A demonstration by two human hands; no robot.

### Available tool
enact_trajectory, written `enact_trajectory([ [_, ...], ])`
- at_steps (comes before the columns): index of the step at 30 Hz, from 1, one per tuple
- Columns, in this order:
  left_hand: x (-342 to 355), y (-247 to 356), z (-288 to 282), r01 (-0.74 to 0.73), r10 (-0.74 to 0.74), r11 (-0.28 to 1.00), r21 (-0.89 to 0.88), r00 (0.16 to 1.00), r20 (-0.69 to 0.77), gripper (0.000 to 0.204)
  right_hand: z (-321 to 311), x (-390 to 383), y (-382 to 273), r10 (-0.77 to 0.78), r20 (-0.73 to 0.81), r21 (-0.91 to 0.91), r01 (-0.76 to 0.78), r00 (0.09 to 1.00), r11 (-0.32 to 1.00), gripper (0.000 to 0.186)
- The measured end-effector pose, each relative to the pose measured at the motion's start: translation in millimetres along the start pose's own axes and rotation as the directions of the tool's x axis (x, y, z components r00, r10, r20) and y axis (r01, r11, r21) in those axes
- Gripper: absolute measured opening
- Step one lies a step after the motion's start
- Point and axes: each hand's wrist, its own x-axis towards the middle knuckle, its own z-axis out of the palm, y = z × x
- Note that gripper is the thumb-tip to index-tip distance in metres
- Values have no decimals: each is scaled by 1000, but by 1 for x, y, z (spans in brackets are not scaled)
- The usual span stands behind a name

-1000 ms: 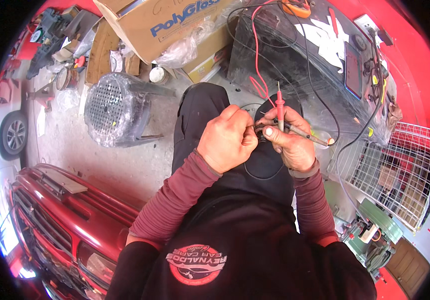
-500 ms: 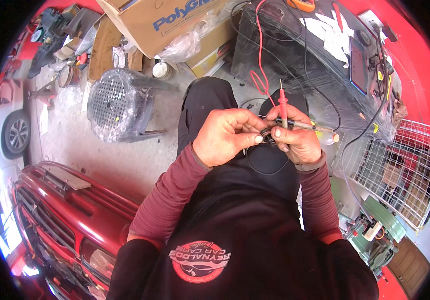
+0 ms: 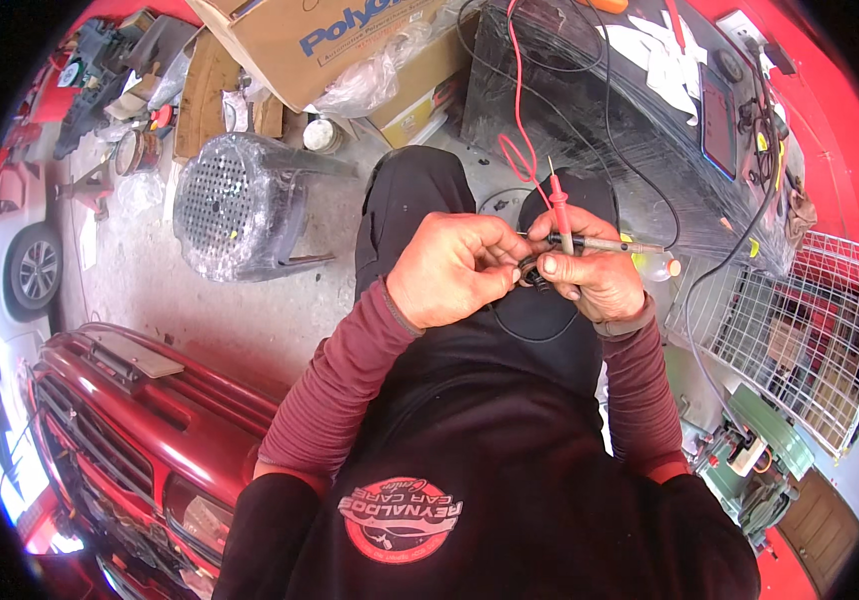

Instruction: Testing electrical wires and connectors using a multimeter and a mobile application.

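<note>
Your right hand [image 3: 595,266] pinches a slim red-handled test probe [image 3: 562,205] upright and a long black-and-grey test probe [image 3: 605,243] crosswise, with a small black part [image 3: 537,278] beneath its thumb. Bundling these together seems to free your other fingers. Your left hand [image 3: 458,268] brings thumb and fingers in at the part's left side; you cannot tell whether they grip it. The part sits above your lap, at the frame's centre, probably for a closer view.

The thin red lead [image 3: 516,85] runs up past the plastic-wrapped dark desk [image 3: 650,170], hanging slack, which likely gives the probe room.

At upper centre, a large brown cardboard box [image 3: 300,65] hides its contents. The white wire basket [image 3: 850,275] at right holds brown, red and dark items. A clear orange-capped bottle [image 3: 657,267] is beside your right hand; its fill is unclear.
</note>
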Motion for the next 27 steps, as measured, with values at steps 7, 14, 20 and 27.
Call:
enact_trajectory([
  [7,1,-3,10,-228,296,866,444,951,-89,18,0,0,-2,21,-61,-70,-25,998,997,30],
  [14,2,-12,21,-332,534,718,612,827,-178,21,1,-1,0,-35,-88,-84,27,995,996,32],
  [20,3,-14,21,-419,654,607,675,746,-126,22,8,-5,4,-151,-150,-116,134,977,984,35],
  [27,3,-16,13,-479,682,521,707,732,-7,21,6,-6,3,-94,-126,-141,76,988,987,34],
])
